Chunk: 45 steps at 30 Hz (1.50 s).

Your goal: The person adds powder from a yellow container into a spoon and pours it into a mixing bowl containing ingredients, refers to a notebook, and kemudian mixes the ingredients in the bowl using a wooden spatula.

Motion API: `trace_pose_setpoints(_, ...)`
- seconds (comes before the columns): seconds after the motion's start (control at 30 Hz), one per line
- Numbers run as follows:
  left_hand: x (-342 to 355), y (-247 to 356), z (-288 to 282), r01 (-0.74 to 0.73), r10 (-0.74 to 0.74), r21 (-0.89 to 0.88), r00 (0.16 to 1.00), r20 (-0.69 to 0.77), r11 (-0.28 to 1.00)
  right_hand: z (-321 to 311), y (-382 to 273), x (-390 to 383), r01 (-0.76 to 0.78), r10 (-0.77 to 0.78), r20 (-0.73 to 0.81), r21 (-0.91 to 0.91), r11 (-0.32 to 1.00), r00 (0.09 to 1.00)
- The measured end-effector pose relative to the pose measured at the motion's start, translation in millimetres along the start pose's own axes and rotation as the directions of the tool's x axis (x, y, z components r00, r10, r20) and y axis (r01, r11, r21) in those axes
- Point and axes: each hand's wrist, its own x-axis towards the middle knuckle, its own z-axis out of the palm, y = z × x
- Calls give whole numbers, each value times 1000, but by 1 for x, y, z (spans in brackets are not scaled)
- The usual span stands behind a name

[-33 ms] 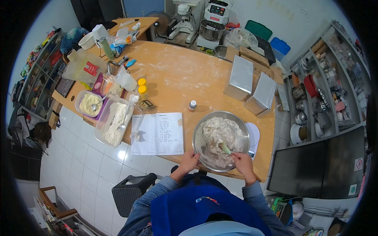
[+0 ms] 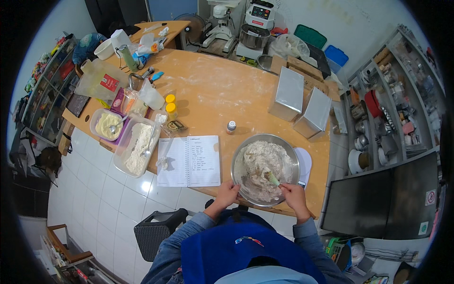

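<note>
Seen from above, a floury wooden table (image 2: 213, 90) fills the middle of a small kitchen, with white floor tiles (image 2: 99, 189) to its left and metal shelves (image 2: 392, 109) of pots along the right wall. Open tabletop lies across the centre and far side; the near edge is crowded.

At that near edge sits a round steel bowl (image 2: 241, 161) holding pale, shaggy dough (image 2: 260, 163). Part of the bowl hangs over the table edge towards the person. The left hand (image 2: 227, 194) grips the bowl's near rim, fingers curled around it. The right hand (image 2: 294, 193) is closed on the handle of a green spatula (image 2: 273, 179), whose blade is in the dough.

Just left of the bowl lies an open notebook (image 2: 189, 161). Further left, at the table's corner, are two clear tubs: the long tub (image 2: 137, 149) holds white flour and a scoop, the small tub (image 2: 108, 125) a yellowish powder and a spoon.

Two steel loaf tins (image 2: 302, 104) stand behind the bowl. A stand mixer (image 2: 255, 28) sits against the far wall.
</note>
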Motion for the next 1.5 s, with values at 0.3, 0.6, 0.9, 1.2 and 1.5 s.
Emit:
trace_pose_setpoints(0.3, -7, 11, -5, 25, -50, 131, 980, 194, 991, -58, 13, -15, -106, 106, 2, 38, 994, 994)
trace_pose_setpoints(0.6, 13, 12, -21, -7, -8, 146, 995, 100, 989, -28, -28, -41, 222, -185, 178, -213, 952, 966)
trace_pose_setpoints(0.9, 4, 6, -16, -53, 40, 131, 994, 97, 990, 36, -36, -9, 64, -67, -158, -18, 998, 985)
trace_pose_setpoints(1.2, 0, -3, -7, 15, -6, -170, 999, 53, 985, -4, 20, 1, -160, 177, -37, 278, 947, 984)
trace_pose_setpoints(1.5, 16, 15, -23, 53, -50, 37, 994, -93, 998, -59, -16, -45, 16, -11, 38, -143, 990, 999)
